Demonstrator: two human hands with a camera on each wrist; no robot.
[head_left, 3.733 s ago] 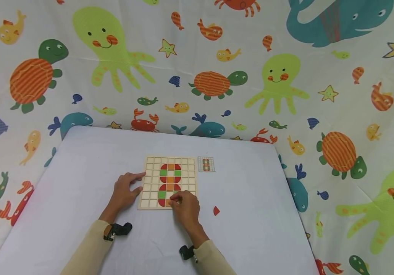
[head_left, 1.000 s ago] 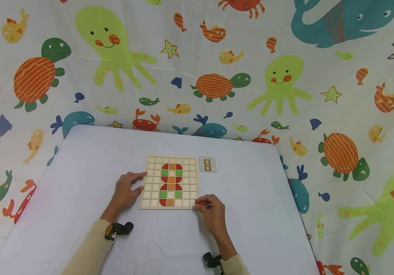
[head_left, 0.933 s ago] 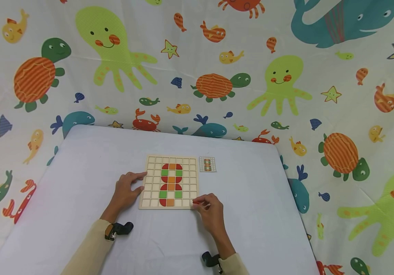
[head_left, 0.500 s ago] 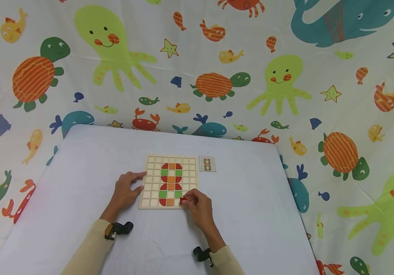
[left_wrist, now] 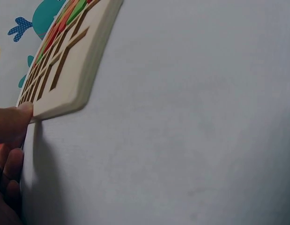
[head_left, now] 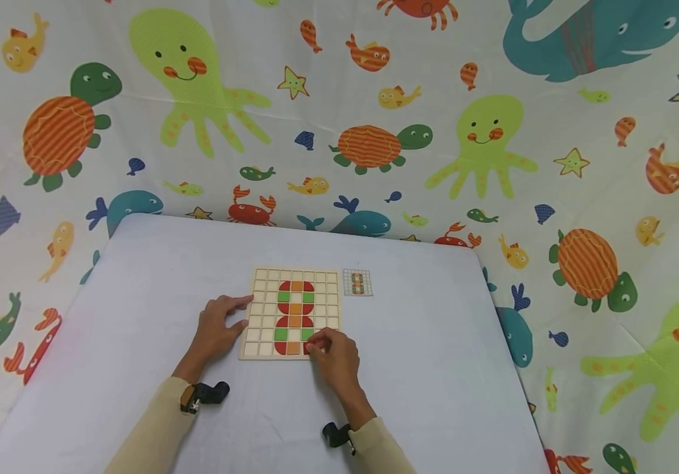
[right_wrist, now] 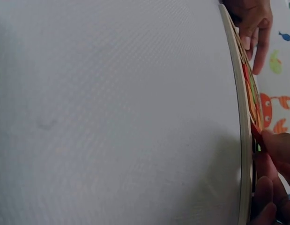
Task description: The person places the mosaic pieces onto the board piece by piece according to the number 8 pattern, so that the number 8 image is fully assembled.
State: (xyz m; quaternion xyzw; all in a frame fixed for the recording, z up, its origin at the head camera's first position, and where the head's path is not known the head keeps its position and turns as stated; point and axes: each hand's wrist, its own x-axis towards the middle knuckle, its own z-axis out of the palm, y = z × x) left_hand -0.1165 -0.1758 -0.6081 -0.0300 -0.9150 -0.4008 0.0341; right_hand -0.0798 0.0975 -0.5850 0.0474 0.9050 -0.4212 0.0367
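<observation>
A square wooden grid board (head_left: 261, 283) lies on the table, with red, orange and green tiles forming a figure in its middle columns. My right hand (head_left: 339, 359) pinches a red quarter-round tile (right_wrist: 257, 134) between thumb and fingers at the figure's lower right corner, beside an orange tile (head_left: 294, 348). Fingertips partly hide this red piece in the head view. My left hand (head_left: 215, 330) touches the board's left edge with index finger and thumb extended. In the left wrist view, the thumb (left_wrist: 23, 112) presses against the board's rim.
A small pattern card (head_left: 357, 283) printed with a similar coloured figure lies right of the board's top corner. A white cloth covers the table (head_left: 428, 329). Behind it hangs a curtain (head_left: 327, 85) printed with sea animals. Small black cameras sit on both wrists.
The loose red tile on the table at right was picked up by my right hand, carried left over the board, and brought to the figure's lower right corner. My left hand stays put.
</observation>
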